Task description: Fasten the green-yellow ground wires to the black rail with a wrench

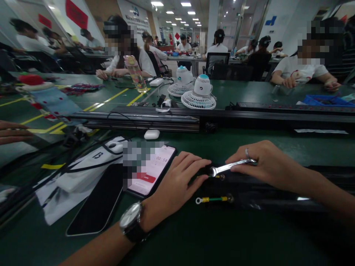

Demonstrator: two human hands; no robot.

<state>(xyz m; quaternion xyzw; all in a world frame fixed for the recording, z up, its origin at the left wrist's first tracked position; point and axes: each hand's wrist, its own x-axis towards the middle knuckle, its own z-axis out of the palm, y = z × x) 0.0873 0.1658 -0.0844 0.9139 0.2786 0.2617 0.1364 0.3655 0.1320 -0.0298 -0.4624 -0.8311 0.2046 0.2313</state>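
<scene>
My right hand (266, 166), with a ring on one finger, grips a shiny metal wrench (231, 166) near its right end. The wrench's left head rests over the end of a long black bar (260, 192). My left hand (177, 177) reaches in from the left, thumb and fingers curved around something dark beside the wrench head; what they hold is hidden. Just below the wrench a yellow-sleeved terminal (219, 176) shows in part. Closer to me, a short green wire (215, 199) with yellow sleeves and a ring terminal sticks out leftward from a black bar.
A lit phone (146, 177) lies beside my left wrist, with a dark phone (97, 203) and a white power bank (91, 166) further left. Metal bars (144, 122) cross the table beyond, near a white case (152, 134) and two fans (198, 96). Other people sit opposite.
</scene>
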